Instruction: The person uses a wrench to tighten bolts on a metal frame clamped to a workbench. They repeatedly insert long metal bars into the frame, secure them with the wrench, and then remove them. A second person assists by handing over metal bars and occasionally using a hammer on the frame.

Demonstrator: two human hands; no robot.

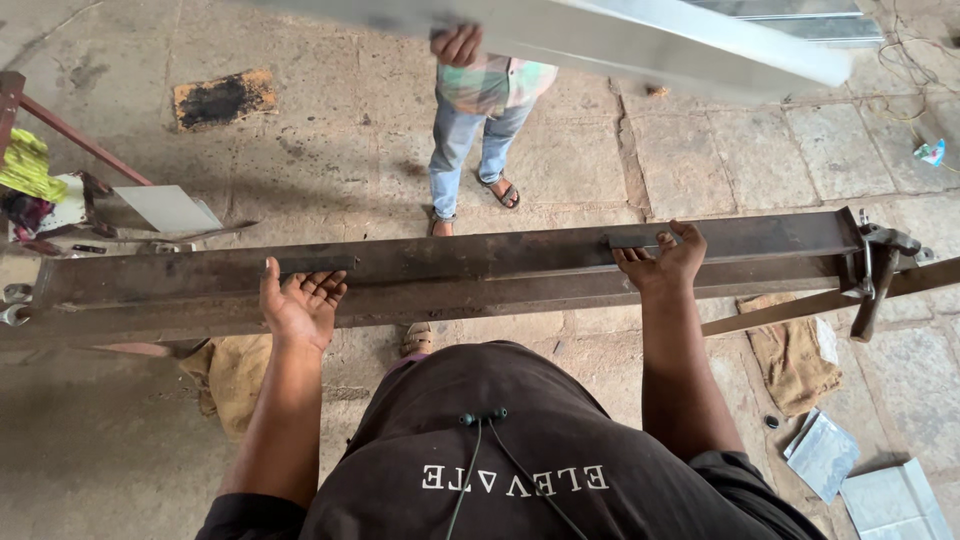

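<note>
Machine: long rusty steel bending brake [480, 275] lies across the view from 9 to 3 o'clock, on a stone floor [340, 150].
Left hand [300, 305]: palm up, fingers curled loosely under the front edge of the brake; grip half open, it clasps nothing fully.
Right hand [662, 262]: fingers spread over the top bar, pressing on it; grip open.
Other person: at 12 o'clock, a hand [457, 44] holds a long metal sheet [620, 40].
Floor at 4 o'clock: small metal sheets [860, 480].
</note>
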